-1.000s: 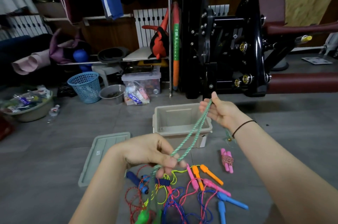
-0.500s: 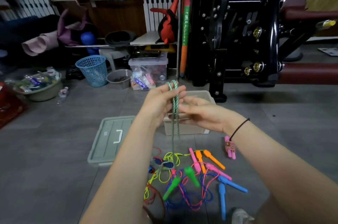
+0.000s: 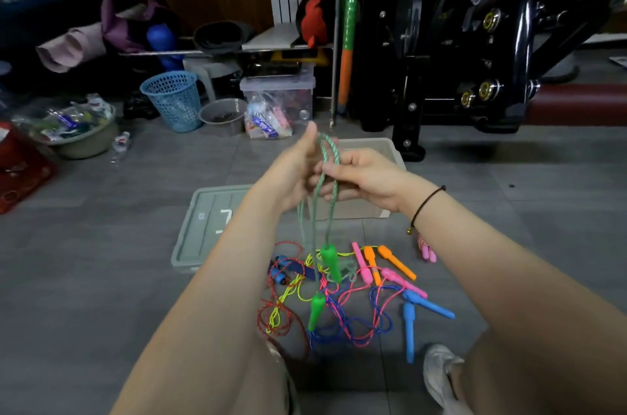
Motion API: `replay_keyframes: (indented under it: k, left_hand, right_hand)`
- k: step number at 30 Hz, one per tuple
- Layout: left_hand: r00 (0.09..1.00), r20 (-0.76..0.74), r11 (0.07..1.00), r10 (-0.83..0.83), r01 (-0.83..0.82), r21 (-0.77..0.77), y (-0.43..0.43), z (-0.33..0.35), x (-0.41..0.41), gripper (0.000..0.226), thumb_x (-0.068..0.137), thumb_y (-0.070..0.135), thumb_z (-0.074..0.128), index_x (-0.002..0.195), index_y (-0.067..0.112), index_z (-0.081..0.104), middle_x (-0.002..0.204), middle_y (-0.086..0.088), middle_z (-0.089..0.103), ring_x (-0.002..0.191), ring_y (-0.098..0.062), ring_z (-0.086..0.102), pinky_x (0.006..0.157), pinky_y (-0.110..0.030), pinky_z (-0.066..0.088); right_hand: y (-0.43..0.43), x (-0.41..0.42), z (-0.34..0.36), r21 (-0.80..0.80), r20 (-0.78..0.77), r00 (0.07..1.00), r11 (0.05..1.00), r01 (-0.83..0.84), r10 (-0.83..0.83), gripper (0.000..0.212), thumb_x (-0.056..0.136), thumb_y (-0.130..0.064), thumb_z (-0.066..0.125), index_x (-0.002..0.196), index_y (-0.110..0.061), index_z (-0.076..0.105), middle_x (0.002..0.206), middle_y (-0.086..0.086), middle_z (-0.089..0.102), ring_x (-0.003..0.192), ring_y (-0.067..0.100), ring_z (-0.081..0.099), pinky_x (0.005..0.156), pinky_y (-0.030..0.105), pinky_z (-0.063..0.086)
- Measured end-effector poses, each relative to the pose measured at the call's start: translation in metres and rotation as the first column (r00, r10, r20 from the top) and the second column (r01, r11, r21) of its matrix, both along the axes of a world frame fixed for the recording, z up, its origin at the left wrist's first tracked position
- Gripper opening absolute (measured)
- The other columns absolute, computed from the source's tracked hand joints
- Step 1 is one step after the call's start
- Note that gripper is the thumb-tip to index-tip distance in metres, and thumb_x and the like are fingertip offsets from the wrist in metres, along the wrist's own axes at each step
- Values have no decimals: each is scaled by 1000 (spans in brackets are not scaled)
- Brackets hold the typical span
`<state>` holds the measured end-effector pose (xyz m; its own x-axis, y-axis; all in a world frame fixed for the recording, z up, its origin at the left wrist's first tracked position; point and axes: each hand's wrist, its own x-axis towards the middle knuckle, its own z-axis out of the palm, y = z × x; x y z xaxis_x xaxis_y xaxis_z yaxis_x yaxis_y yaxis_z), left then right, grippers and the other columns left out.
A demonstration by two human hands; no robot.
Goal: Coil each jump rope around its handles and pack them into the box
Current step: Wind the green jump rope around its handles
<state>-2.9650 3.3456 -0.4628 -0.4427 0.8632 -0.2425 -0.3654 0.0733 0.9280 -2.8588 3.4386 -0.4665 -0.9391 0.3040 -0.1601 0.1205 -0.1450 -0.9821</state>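
My left hand (image 3: 294,170) and my right hand (image 3: 364,177) meet in mid-air and both grip the folded green jump rope (image 3: 326,156). Its loop sticks up above my fingers. The strands hang down, and its two green handles (image 3: 329,262) dangle just above the floor. Behind my hands stands the open beige box (image 3: 390,151), mostly hidden. On the floor below lies a tangle of jump ropes (image 3: 346,309) with orange, pink and blue handles. One coiled pink rope (image 3: 425,246) lies apart at the right.
The box's grey lid (image 3: 203,228) lies on the floor to the left. A blue basket (image 3: 174,99), a grey bowl (image 3: 222,114) and a clear bin (image 3: 278,99) stand behind. A black exercise machine (image 3: 458,41) fills the back right. My shoe (image 3: 441,374) is near the ropes.
My hands came together from a wide stretch and folded the green rope double. The rope rose, lifting its green handles off the pile so they hang free.
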Motion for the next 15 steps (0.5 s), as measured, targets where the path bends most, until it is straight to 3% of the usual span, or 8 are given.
replay_keyframes:
  k: [2, 5, 8, 9, 11, 13, 15]
  left_hand:
    - [987, -6, 986, -162, 162, -48, -1, -9, 9, 65, 90, 69, 28, 104, 17, 64, 82, -3, 68, 78, -22, 64, 73, -35, 48]
    - [896, -52, 897, -440, 436, -80, -9, -22, 24, 79, 83, 75, 23, 128, 19, 55, 116, -10, 68, 108, -33, 63, 89, -38, 49]
    - [765, -81, 767, -639, 627, -134, -22, -33, 35, 50, 88, 49, 47, 119, 13, 60, 104, -7, 72, 101, -24, 66, 92, -31, 50]
    - [747, -94, 751, -658, 643, -150, -25, -35, 39, 35, 91, 37, 50, 110, 11, 63, 92, -5, 74, 91, -18, 69, 86, -28, 51]
    - [800, -111, 806, -590, 575, -142, -29, -33, 47, 27, 90, 30, 48, 96, 9, 64, 75, -2, 73, 74, -13, 68, 74, -28, 52]
    - [892, -62, 894, -447, 447, -26, -28, -23, 50, 27, 92, 28, 43, 93, 8, 62, 72, -3, 73, 71, -16, 69, 74, -32, 54]
    - [954, 30, 949, -297, 292, 117, -23, -12, 46, 29, 98, 23, 36, 96, 7, 61, 77, -6, 74, 72, -19, 71, 76, -35, 57]
  right_hand:
    - [5, 0, 8, -128, -76, 986, 982, 140, -150, 12, 94, -9, 52, 95, -2, 62, 77, 6, 70, 64, 12, 70, 66, 26, 59]
    - [16, 1, 20, -274, -157, 943, 931, 243, -292, 12, 94, -9, 53, 93, -3, 64, 81, 8, 73, 71, 16, 72, 66, 25, 59]
    - [31, 5, 35, -426, -212, 868, 842, 332, -449, 13, 96, -12, 50, 93, -6, 62, 80, 5, 75, 74, 14, 72, 65, 22, 58]
    - [38, 8, 39, -473, -212, 838, 803, 363, -503, 13, 96, -13, 50, 94, -6, 62, 80, 5, 75, 74, 14, 72, 64, 22, 58]
    - [49, 14, 40, -507, -190, 817, 767, 393, -544, 16, 97, -17, 50, 98, -6, 61, 83, 6, 75, 77, 16, 73, 63, 25, 58]
    - [52, 18, 32, -430, -108, 880, 820, 378, -462, 28, 97, -33, 48, 104, -9, 59, 94, 7, 73, 85, 21, 71, 65, 32, 58]
    - [44, 18, 22, -314, 24, 966, 915, 251, -257, 49, 90, -58, 44, 105, -13, 58, 93, 6, 69, 83, 23, 67, 70, 38, 54]
